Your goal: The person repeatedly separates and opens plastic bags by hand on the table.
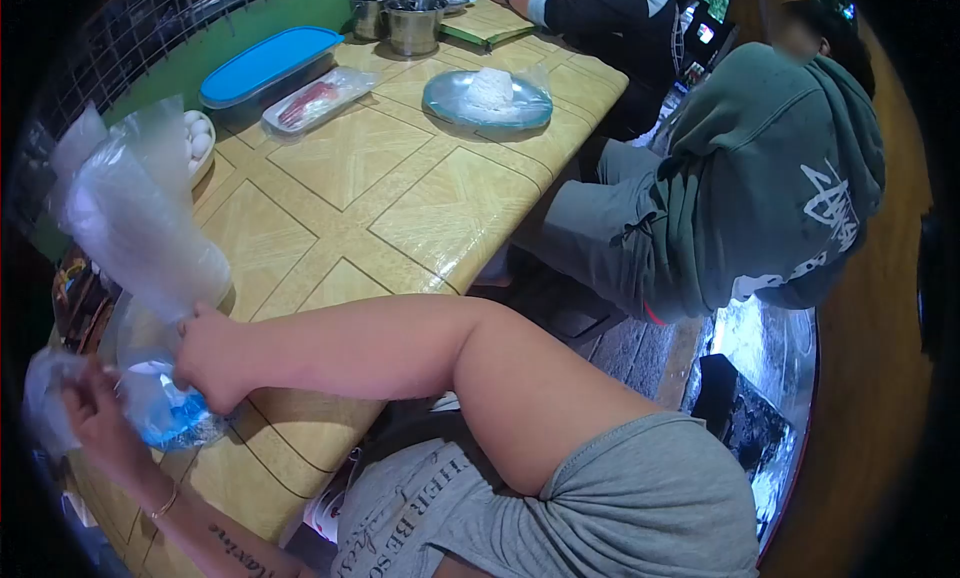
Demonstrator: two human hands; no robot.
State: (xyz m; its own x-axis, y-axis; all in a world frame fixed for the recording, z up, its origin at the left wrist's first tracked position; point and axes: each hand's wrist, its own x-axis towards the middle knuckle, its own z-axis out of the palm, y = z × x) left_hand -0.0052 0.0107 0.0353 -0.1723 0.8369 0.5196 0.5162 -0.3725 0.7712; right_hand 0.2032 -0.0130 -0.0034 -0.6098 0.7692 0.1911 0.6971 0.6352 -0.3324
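My left hand point(105, 418), at the far left, has its fingers bent round thin clear plastic point(50, 398). Close beside it, my right hand point(215, 363) is closed on the edge of a clear plastic bag point(150, 338). Below my right hand, a blue and clear plastic packet point(185, 418) rests at the table's edge. A large bundle of clear plastic bags point(140, 218) stands just beyond my right hand. My fingertips are partly hidden by the plastic.
The table point(290, 238) holds a bowl of eggs point(200, 143), a blue-lidded container point(270, 66), wrapped meat point(318, 100), a plate point(445, 103) with white powder point(490, 90) and metal pots point(414, 26). A person in a green hoodie point(770, 168) sits at right; another person's sleeve point(590, 8) is behind.
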